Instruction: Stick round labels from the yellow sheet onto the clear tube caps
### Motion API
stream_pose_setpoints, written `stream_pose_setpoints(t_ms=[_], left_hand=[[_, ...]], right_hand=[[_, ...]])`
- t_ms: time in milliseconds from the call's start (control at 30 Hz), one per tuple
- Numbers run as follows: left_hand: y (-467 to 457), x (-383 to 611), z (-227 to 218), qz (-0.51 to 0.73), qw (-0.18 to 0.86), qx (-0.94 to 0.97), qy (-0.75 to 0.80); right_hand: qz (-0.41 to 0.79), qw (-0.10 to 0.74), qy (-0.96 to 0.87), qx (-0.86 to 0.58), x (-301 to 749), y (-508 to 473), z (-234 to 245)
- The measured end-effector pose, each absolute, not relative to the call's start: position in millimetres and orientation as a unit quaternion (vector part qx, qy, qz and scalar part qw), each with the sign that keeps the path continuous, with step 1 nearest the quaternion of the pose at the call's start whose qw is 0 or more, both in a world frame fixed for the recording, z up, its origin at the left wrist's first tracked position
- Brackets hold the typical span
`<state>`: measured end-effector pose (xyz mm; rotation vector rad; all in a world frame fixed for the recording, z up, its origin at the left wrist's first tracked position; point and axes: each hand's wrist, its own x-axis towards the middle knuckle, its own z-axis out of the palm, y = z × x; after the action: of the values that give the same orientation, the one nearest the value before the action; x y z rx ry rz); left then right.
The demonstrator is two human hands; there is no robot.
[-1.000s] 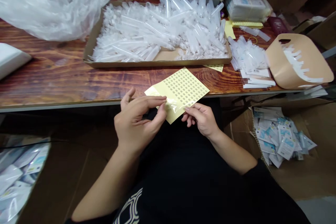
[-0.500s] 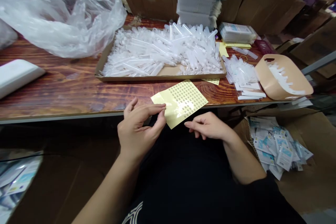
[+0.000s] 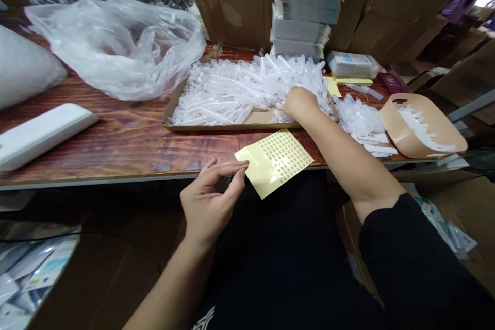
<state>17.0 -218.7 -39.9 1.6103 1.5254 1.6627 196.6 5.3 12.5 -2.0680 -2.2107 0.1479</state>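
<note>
My left hand (image 3: 212, 193) is at the table's front edge, thumb and forefinger pinched together at the left side of a yellow sheet of small round stickers (image 3: 284, 162). What the pinch holds, if anything, is too small to make out. The sheet's near part sticks out over the table edge. My right hand (image 3: 301, 103) reaches into the right part of a shallow cardboard tray (image 3: 232, 127), among many clear plastic tubes (image 3: 232, 85). Its fingers point away from me and are hidden behind the back of the hand.
A beige bin (image 3: 410, 136) with white pieces stands at the right, beside a pile of clear pieces (image 3: 359, 116). Stacked packs (image 3: 301, 10) rise behind the tray. A crumpled plastic bag (image 3: 119, 46) and a white case (image 3: 46, 131) are at the left.
My right hand has moved from beside the sticker sheet forward into the tray of tubes. The left hand keeps its pinch by the sheet. The whole view has shifted slightly.
</note>
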Motion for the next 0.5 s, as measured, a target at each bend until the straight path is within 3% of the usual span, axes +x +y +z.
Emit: stream_pose_setpoints(t_ms=[167, 267, 367, 500], left_hand=[[-213.7, 13.7, -34.5, 0.628, 0.309, 0.508, 0.503], [-209.2, 11.9, -32.5, 0.663, 0.297, 0.486, 0.486], [-210.0, 13.1, -30.6, 0.685, 0.258, 0.470, 0.494], [-218.8, 17.6, -27.1, 0.685, 0.167, 0.510, 0.493]], right_hand=[[0.016, 0.067, -0.738, -0.671, 214.1, -10.9, 15.4], [0.024, 0.176, -0.776, -0.606, 230.8, -44.7, 10.8], [0.175, 0.343, -0.784, -0.487, 239.5, -96.2, -2.4], [0.324, 0.413, -0.756, -0.392, 233.2, -164.8, -22.3]])
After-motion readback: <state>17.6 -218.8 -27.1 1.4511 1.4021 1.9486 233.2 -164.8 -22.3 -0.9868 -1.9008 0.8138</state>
